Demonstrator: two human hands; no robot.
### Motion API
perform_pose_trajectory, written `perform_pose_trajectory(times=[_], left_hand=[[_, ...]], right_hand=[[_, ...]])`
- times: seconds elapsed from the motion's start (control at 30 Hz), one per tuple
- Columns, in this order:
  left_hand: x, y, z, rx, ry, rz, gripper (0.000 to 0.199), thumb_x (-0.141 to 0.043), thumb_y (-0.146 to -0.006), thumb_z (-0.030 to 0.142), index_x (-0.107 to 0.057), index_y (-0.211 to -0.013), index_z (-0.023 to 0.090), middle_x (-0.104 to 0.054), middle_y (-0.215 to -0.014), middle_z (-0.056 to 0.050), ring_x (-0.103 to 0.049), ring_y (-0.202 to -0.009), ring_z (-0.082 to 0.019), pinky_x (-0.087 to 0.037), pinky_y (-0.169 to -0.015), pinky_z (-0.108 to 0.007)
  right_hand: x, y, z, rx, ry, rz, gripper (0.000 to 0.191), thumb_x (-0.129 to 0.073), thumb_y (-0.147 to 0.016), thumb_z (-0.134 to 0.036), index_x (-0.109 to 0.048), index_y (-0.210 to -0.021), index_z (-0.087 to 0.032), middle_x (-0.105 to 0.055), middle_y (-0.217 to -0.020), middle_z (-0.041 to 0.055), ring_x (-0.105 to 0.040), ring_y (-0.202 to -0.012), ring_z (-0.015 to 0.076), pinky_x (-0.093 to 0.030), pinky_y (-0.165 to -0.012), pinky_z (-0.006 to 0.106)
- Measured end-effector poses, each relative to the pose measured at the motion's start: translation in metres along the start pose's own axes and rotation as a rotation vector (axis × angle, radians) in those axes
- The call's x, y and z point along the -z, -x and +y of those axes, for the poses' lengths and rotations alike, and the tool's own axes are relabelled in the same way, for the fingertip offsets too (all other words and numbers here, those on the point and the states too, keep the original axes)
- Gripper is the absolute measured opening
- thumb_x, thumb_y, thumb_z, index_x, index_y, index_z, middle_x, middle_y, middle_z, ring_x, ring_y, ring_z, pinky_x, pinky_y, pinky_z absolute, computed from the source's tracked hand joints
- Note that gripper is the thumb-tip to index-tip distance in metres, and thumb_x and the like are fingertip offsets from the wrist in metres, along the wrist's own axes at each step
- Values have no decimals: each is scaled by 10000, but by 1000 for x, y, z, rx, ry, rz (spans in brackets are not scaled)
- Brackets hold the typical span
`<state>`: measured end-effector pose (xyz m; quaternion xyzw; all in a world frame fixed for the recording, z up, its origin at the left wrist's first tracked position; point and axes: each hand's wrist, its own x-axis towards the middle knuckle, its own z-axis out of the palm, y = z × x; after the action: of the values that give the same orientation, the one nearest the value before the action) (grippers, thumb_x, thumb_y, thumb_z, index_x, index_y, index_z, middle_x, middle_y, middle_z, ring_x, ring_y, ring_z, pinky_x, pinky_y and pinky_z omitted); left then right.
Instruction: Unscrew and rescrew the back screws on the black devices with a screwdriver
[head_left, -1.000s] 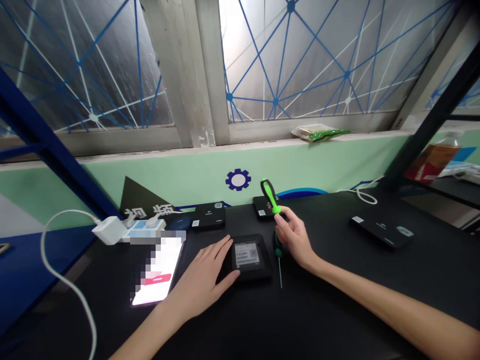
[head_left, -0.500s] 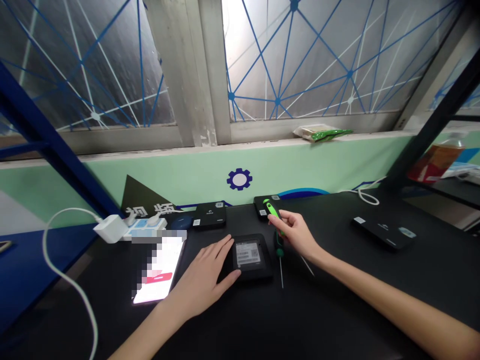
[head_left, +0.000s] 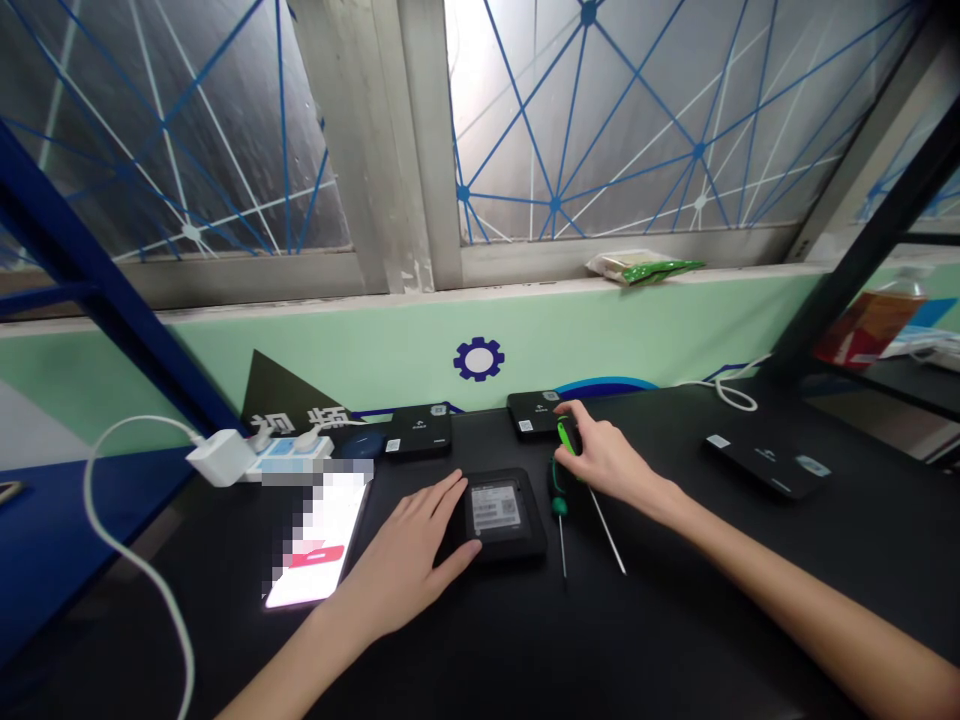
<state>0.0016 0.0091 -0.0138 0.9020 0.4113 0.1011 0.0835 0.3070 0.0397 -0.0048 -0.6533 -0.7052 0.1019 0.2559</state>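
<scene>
My left hand [head_left: 420,545] lies with fingers and thumb spread against the left side of a black case [head_left: 529,535]. Inside that case shows a drive with a white label [head_left: 496,507]. My right hand [head_left: 600,455] has its fingers around the green and black handle of a screwdriver [head_left: 609,532], whose shaft points toward the front of the table. Just left of it lies a second screwdriver with a dark green handle [head_left: 559,505]. Behind the hands is a black box [head_left: 531,415] with a small white label.
Another black box [head_left: 420,430] stands behind on the left, and one [head_left: 766,463] lies on the right. A lit phone [head_left: 319,545], a power strip [head_left: 289,457] and a white cable [head_left: 142,560] are at the left. A green packet [head_left: 652,268] rests on the sill.
My right hand has moved right and lowered the green and black screwdriver, whose tip now lies nearer the table's front. My left hand has stayed put.
</scene>
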Motion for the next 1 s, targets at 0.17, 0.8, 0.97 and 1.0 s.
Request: perform_pose_trajectory(times=[0.17,0.8,0.97,1.0], left_hand=[[1,0,1,0,4,1,632,-392,-1008,575,-232,-1553,298,-308,-1589,-47,-376,-1403,-302,-365,-1111,-497],[3,0,4,4,-3,-6,626,-386,-1009,576,-253,-1547,284,-318,-1584,-59,-380,-1399,-307,-364,-1107,-502],[3,0,3,-6,-2,3,620,-384,-1011,572,-245,-1549,297,-317,-1585,-55,-382,-1399,-306,-359,-1111,-508],[3,0,3,-6,0,7,620,-385,-1010,573,-245,-1549,300,-320,-1584,-54,-383,-1399,-308,-362,-1109,-507]], right_hand=[[6,2,0,-9,159,-136,315,-541,-782,-275,-574,-1094,-244,-486,-570,-35,-459,-531,166,-265,-551,265],[-1,0,13,39,236,-183,360,-503,-895,-417,-637,-1197,-273,-661,-741,41,-620,-687,220,-307,-551,264],[-1,1,13,35,257,-173,364,-517,-895,-417,-635,-1197,-253,-671,-752,54,-636,-691,230,-325,-557,270],[0,1,13,33,262,-172,364,-519,-895,-417,-634,-1198,-250,-673,-760,58,-639,-698,234,-333,-561,273]])
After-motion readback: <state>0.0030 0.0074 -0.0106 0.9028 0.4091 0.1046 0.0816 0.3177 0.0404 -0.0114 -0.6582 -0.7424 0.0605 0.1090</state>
